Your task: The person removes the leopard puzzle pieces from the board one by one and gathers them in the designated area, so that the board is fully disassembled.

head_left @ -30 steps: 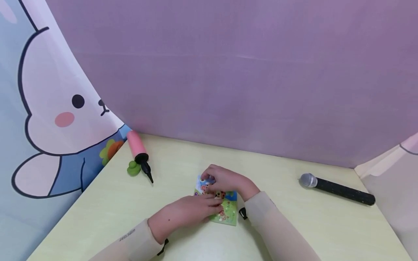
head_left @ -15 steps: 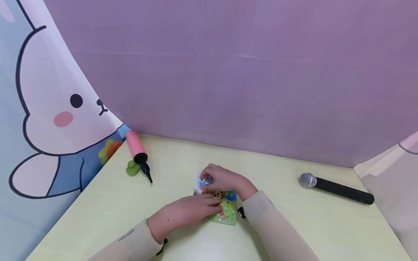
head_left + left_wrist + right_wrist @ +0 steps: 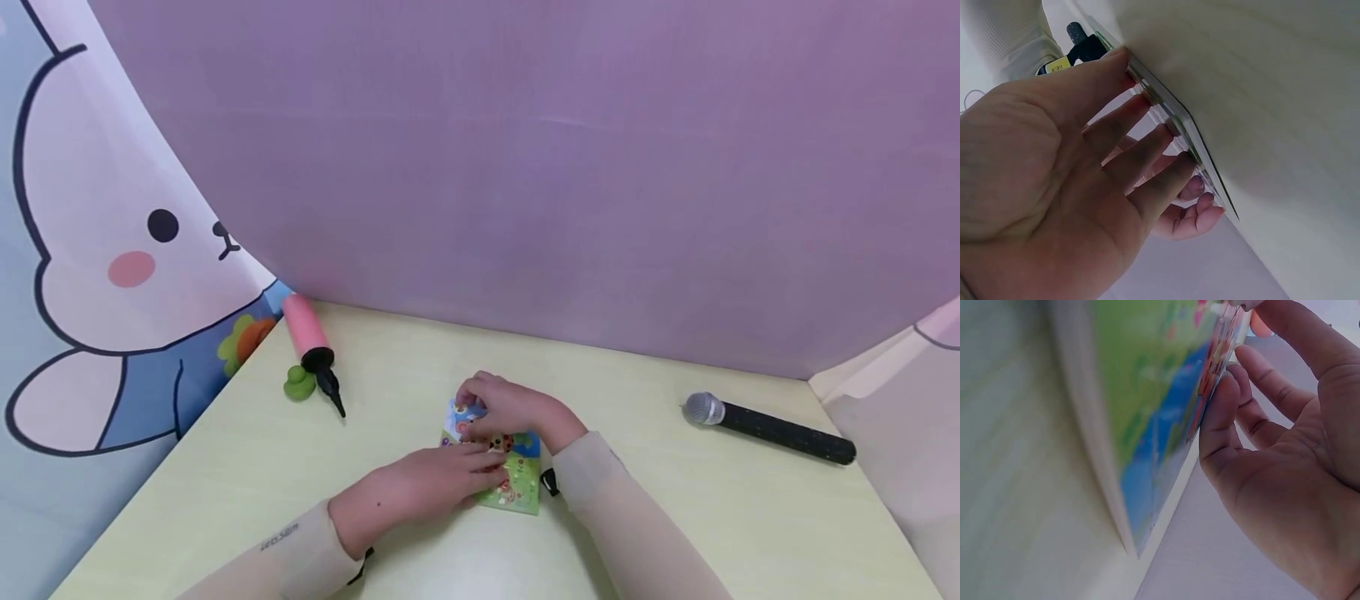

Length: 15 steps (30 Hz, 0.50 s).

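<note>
While left hand (image 3: 429,482) touches a picture board (image 3: 528,482), fingers straight, right hand (image 3: 513,410) curves above (hold unclear)

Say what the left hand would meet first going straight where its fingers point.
Left hand: past the flat multicoloured cartoon-printed board under it, likely the beige fabric right cuff or the small black device beside it; depth unclear.

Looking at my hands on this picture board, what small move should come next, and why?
Perhaps press lightly with your left hand to steady the picture board: that hand lies partly across it, while your right hand bends over its far part.
</note>
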Tool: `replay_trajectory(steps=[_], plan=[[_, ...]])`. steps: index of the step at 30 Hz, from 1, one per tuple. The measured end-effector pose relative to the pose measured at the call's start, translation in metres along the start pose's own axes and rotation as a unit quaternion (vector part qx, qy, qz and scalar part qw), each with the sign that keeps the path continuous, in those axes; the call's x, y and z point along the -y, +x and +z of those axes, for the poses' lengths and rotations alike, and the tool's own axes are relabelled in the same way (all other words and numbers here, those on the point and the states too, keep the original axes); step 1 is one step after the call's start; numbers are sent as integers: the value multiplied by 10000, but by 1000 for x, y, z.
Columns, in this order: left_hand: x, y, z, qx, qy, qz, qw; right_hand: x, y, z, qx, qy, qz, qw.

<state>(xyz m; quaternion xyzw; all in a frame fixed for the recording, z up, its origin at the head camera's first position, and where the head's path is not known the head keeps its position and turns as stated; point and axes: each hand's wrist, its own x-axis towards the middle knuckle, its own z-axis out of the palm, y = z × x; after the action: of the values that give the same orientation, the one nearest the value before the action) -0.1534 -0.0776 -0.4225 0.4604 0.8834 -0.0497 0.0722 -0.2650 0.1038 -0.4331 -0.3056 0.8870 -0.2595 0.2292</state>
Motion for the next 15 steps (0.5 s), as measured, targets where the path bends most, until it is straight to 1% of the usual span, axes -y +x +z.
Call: replay_trajectory(steps=[7,15], plan=[[-4,-3,0,139,-34,-76,9999,-3,3,-2,65,59,-49,9999],[-14,-1,0,360,277,-429,9980,-4,4,-3,110,210,-154,9996]])
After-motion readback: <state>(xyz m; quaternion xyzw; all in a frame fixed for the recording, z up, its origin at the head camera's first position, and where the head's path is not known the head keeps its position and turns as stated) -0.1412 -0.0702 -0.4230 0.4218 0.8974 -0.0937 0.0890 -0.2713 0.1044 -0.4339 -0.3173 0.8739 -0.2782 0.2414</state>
